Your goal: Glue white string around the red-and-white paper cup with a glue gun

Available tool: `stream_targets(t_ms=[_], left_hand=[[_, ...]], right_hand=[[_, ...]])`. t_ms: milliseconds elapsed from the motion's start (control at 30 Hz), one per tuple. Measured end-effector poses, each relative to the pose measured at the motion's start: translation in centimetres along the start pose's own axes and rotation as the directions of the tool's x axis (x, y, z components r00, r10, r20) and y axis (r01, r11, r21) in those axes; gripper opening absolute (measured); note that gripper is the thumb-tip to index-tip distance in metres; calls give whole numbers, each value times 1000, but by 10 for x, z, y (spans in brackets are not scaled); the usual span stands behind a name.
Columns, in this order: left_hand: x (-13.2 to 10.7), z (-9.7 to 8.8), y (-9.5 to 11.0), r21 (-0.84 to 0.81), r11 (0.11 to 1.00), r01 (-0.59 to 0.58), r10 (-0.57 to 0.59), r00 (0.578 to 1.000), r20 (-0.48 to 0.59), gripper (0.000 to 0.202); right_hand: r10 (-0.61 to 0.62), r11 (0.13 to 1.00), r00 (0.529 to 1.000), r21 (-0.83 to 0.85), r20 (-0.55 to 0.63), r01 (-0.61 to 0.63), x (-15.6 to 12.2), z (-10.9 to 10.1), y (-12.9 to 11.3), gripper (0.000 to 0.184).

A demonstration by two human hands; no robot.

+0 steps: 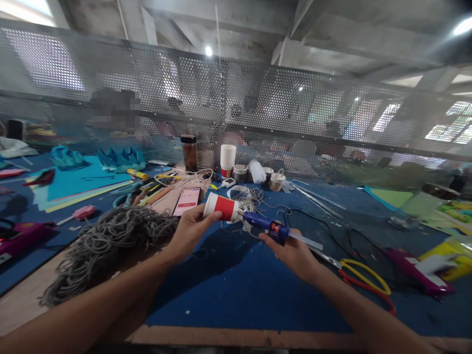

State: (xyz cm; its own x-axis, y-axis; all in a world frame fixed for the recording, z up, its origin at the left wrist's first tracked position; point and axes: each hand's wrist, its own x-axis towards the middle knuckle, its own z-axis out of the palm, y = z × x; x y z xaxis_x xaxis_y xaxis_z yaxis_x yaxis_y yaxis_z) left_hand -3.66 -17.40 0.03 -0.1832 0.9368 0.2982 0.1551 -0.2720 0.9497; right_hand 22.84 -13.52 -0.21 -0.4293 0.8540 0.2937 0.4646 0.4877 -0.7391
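- Work position: the paper cup [225,208] was held sideways above the bench [221,300], near the middle of the scene; the nozzle [240,213] of the glue gun [262,222] pointed left at its right end. Contact could not be confirmed.
- Technique, in my judgement: the step required a steady cup, an even squeeze, and skin clear of the tip.
- Left hand [192,227]: clamped on the cup from the left.
- Right hand [295,253]: wrapped around the glue gun, glue stick [309,241] protruding right.
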Motion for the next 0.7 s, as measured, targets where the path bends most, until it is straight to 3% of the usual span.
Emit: stream_targets(t_ms=[700], left_hand=[[1, 1, 1, -50, 999, -14, 14, 1000, -7, 36]], right_hand=[[-41, 999, 997, -18, 64, 42, 1, 1, 7, 33]])
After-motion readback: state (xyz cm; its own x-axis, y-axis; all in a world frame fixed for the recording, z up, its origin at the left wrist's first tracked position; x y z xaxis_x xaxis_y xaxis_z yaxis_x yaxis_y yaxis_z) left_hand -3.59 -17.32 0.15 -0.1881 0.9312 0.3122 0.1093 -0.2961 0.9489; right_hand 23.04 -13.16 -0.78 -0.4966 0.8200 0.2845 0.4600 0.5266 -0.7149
